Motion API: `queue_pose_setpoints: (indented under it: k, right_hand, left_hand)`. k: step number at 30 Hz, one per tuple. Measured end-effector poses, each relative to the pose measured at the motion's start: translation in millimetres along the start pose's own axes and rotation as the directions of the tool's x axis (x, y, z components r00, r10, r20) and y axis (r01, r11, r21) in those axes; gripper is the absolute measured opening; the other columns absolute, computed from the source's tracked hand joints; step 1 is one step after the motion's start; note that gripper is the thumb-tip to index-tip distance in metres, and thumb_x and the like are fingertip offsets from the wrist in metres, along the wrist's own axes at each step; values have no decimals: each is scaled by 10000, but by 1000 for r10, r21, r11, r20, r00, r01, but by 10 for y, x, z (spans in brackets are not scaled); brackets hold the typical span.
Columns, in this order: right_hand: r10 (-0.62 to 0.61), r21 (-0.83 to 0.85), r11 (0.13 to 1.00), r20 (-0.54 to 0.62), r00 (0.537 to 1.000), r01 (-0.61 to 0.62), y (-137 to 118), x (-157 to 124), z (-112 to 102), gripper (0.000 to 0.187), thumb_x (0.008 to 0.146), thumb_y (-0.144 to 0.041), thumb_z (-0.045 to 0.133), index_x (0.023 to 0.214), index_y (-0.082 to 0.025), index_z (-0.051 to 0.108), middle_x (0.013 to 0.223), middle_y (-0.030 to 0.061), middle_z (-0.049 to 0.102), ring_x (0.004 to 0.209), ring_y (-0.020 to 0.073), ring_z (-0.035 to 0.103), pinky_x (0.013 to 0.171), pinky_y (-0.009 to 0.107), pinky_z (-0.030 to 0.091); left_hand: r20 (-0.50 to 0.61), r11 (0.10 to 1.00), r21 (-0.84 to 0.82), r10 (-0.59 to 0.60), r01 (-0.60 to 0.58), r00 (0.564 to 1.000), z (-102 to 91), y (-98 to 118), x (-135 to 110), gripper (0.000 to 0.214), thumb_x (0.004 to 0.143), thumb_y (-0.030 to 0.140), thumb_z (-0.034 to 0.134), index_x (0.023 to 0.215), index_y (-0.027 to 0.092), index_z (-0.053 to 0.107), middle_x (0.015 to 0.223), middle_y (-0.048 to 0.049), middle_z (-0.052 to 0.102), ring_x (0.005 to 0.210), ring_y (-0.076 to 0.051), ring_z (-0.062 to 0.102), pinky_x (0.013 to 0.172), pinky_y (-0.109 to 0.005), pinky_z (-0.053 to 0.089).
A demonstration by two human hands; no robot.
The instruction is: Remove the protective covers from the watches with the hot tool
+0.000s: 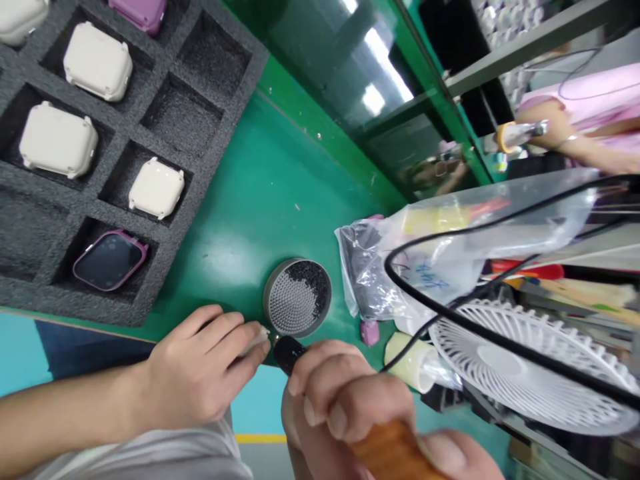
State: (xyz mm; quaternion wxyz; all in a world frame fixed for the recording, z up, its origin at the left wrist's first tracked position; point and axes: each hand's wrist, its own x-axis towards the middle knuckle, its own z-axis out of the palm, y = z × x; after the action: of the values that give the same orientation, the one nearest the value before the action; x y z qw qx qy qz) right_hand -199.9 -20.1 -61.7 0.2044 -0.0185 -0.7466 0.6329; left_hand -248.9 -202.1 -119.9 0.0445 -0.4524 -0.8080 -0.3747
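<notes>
My left hand [210,360] is closed on a small white watch case, mostly hidden by the fingers, at the table's near edge. Wrapped in my right hand [350,400] is an electric screwdriver [289,353] with a black nose and a brown, wood-like body. Its tip points at the white case; whether they touch is hard to see. Just beyond both hands stands a round grey dish [295,300] with a dimpled floor and many tiny dark screws along its right side.
A grey foam tray [200,167] at left holds white watch cases [157,189] and a purple-framed watch [111,260]. At right lie a clear plastic bag [370,267], a small purple piece [369,333], a tape roll [410,363], a white fan [530,367] and a black cable [450,313]. Another person's arm [565,133] shows beyond.
</notes>
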Motion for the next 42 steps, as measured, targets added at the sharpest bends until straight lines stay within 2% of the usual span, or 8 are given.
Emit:
queue_pose_setpoints:
  k: [4,6,12,19,24,30,36,42]
  right_hand:
    - [-164,19,983,-355,920,183,-67,127,76,282,1042,-389,391,1247,-287,555,792,-68,583,515,111,550,428,319,482]
    - [-179,7,980,-404,897,199,-111,202,78,308,1036,-447,386,1199,-264,573,787,-58,562,539,111,519,435,314,456]
    - [-88,71,991,-302,949,114,-145,281,-43,477,1012,-648,353,1150,-274,615,840,-37,581,623,135,565,546,370,510]
    - [-49,57,996,-201,978,61,-103,275,-235,540,936,-762,438,1172,-313,622,821,-41,540,631,146,574,554,380,535]
    - [-45,72,995,-239,970,64,-83,255,-195,438,984,-650,466,1163,-276,605,844,-29,594,670,162,597,569,395,561]
    - [-13,74,996,-400,916,46,-89,253,-21,436,984,-665,479,1133,-271,589,823,-33,573,658,153,556,569,378,523]
    - [-119,25,990,-394,911,140,-69,313,19,505,1019,-645,323,1147,-233,584,811,-29,578,616,122,548,506,341,498]
    - [-76,51,993,-372,925,102,-42,280,10,547,994,-719,311,1142,-263,574,834,-36,573,637,129,548,538,352,503]
  left_hand:
    - [68,1000,13,20,-21,997,-74,-18,-9,442,931,96,461,1288,132,720,1282,-103,731,1129,-285,625,979,-481,443]
    - [115,1000,14,19,-20,993,-109,-25,-25,502,891,71,453,1322,136,701,1372,-111,690,1215,-305,602,1015,-499,427]
    - [91,999,40,-39,35,995,-113,-10,-22,487,877,72,476,1253,248,730,1305,-111,675,1166,-307,610,1001,-512,444]
    - [0,990,118,-82,82,997,-45,44,55,236,985,357,694,1150,191,726,1130,-88,724,1045,-264,647,962,-459,456]
    - [-8,991,107,-83,84,996,-39,39,64,226,975,343,723,1138,187,724,1121,-78,738,1042,-260,653,963,-454,450]
    - [-23,990,116,-74,76,997,-24,26,60,212,964,339,737,1119,193,737,1107,-71,749,1021,-257,655,952,-454,451]
    - [-38,990,122,-63,67,997,-25,25,51,207,947,324,764,1110,196,753,1106,-66,755,1015,-256,655,949,-454,455]
    - [-68,992,120,-40,48,997,-24,16,41,213,943,322,773,1123,207,780,1126,-64,760,1021,-250,657,943,-444,469]
